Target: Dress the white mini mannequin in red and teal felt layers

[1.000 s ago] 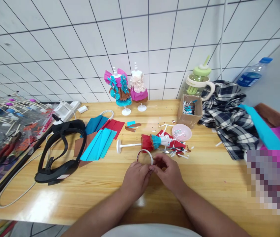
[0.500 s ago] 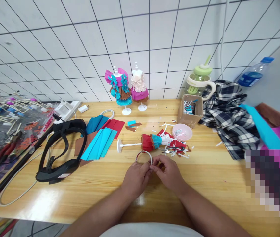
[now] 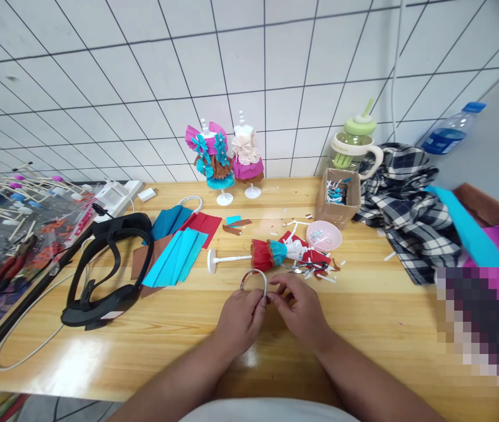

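A thin ring-shaped roll of white tape (image 3: 256, 271) stands above the wood table, its lower part hidden by fingers. My left hand (image 3: 243, 313) is closed around the lower part of this roll. On its right side, my right hand (image 3: 299, 305) has curled fingers, with the thumb tip by the roll's lower right edge. Whatever lies between those fingers is too small to make out. Just beyond both hands, a small dress stand (image 3: 275, 252) with a red and turquoise crepe-paper skirt lies on its side.
Scissors (image 3: 304, 268) and paper scraps lie beside a pink dish (image 3: 325, 235). Folded crepe paper (image 3: 176, 255) and a black headset frame (image 3: 108, 269) are at left. Two dressed stands (image 3: 247, 152) are by the wall. A cardboard box (image 3: 339, 199), green-lidded cup (image 3: 355, 143) and checked cloth (image 3: 407, 199) sit right.
The roll has shifted slightly left with my left hand. My right index finger has come off the roll's edge, leaving a small gap. Other things stay in place.
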`<act>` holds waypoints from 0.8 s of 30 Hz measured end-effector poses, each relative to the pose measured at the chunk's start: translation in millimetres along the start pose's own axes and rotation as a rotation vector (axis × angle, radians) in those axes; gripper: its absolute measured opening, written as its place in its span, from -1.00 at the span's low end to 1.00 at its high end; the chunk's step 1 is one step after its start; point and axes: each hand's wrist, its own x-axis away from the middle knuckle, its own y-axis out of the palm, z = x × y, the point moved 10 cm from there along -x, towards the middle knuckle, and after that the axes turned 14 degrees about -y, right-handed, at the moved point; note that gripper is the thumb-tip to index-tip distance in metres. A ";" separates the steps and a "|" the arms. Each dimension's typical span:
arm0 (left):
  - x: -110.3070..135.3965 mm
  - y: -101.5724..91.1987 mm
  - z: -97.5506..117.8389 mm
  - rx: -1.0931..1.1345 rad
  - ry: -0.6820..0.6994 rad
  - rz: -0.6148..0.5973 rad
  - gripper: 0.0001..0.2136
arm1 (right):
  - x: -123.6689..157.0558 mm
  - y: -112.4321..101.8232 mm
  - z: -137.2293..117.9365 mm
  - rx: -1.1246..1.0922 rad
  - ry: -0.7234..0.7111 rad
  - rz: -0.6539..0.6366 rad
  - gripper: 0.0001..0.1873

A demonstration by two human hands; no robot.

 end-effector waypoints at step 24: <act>0.3 -2.3 -5.6 -0.107 -0.058 0.026 -0.77 | 0.1 8.5 -9.1 0.078 -0.070 -0.106 -0.71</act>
